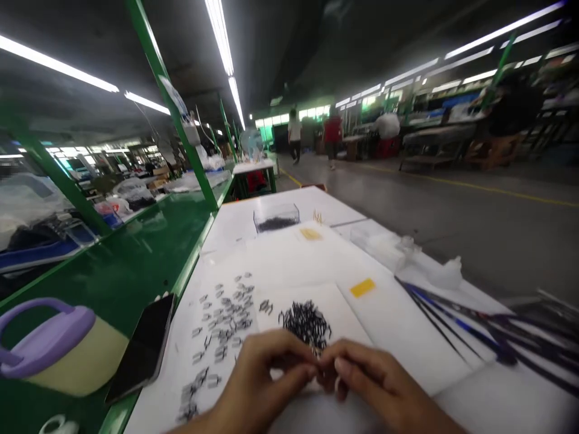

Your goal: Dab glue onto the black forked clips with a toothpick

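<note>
My left hand (275, 367) and my right hand (362, 371) meet over the white table (289, 259), fingertips pinched together. What they hold between them is too small and hidden to name. Just beyond my fingers lies a heap of small black bent pieces (307, 322) on a white sheet (344, 307). To the left, many small dark U-shaped pieces (230, 313) are spread in loose groups. A few more pieces (266, 307) sit between the heap and that spread.
A clear box of dark bits (275, 220) stands farther back. A yellow strip (362, 287) lies right of the heap. Black and blue straps (470, 319) cover the right side. A phone (143, 346) and a purple-lidded jug (67, 346) are at left; people walk in the distance.
</note>
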`<state>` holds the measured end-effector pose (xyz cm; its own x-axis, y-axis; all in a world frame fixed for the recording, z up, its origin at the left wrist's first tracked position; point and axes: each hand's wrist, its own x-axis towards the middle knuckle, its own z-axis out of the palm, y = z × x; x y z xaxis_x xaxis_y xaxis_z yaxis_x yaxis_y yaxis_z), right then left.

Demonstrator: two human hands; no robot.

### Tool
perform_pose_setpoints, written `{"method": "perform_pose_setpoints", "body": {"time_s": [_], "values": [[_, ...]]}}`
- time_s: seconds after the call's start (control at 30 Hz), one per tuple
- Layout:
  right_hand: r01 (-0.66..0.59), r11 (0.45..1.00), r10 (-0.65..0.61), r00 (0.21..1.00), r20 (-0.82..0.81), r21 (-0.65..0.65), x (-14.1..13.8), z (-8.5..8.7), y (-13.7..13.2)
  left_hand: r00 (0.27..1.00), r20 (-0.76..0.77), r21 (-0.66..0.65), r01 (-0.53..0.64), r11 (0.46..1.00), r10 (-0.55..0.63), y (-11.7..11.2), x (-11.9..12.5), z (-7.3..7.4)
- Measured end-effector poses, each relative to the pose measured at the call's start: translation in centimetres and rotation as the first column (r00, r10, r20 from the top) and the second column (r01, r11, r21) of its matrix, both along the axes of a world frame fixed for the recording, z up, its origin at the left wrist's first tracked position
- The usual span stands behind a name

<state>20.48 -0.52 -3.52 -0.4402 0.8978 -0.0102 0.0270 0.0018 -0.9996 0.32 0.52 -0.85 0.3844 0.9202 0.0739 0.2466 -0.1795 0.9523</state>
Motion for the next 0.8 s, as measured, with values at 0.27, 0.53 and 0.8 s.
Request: {"method": "perform_pose_setpoints", "body": {"time_s": [0.27,0.53,0.8], "values": [[-0.015,1.000,0.016,1.000,0.011,-0.025,0.26,0.22,0.16,0.996,0.081,-0.129,-0.020,0.991,0.031,-0.27,0.58,0.81],[-0.028,0.998,0.026,0.998,-0.050,-0.050,0.06,0.47,0.09,0.992,0.124,-0.206,-0.011,0.978,0.037,-0.29,0.58,0.61],[-0.038,0.991,0.019,0.990,-0.141,-0.131,-0.10,0.70,0.13,0.981,0.192,-0.268,0.021,0.963,0.032,-0.64,0.80,0.87]]}}
